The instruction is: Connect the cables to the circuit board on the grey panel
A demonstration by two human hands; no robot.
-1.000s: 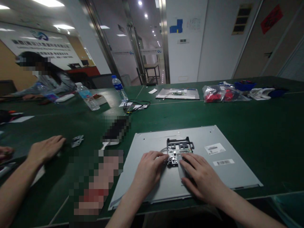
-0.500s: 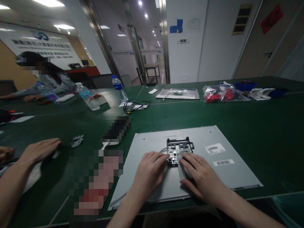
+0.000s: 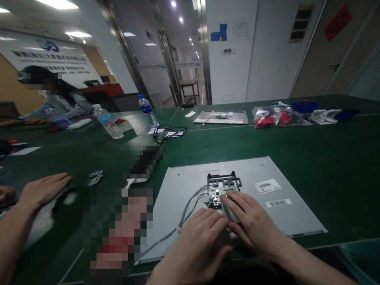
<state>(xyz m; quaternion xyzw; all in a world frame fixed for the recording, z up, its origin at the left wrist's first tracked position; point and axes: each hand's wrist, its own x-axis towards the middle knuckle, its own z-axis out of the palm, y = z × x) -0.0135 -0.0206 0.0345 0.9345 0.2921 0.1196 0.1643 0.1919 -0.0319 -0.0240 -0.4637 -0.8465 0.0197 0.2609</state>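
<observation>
A flat silver display panel (image 3: 166,206) lies back side up on the table, with a black plastic frame (image 3: 234,178) and a small circuit board (image 3: 218,192) near its middle. Grey wires (image 3: 185,209) run from the board toward the panel's near left corner. Over the board's near edge, my right hand (image 3: 252,221) grips a flat grey piece (image 3: 227,208) between fingers and thumb; its exact kind is unclear. My left hand (image 3: 204,237) is by the panel's near edge, close to the right thumb. Its fingers are bent and its thumb is apart from them.
A co-worker's hand (image 3: 44,192) rests at left beside a small metal part (image 3: 95,178). Further back are water bottles (image 3: 108,122), a coiled black cable (image 3: 169,133), another panel (image 3: 234,117) and a plastic bag with red items (image 3: 276,118). Another person sits at far left.
My left hand has left the board and moved toward me, near the right thumb, uncovering the wires. My right hand stays on the grey piece, which looks more tilted.
</observation>
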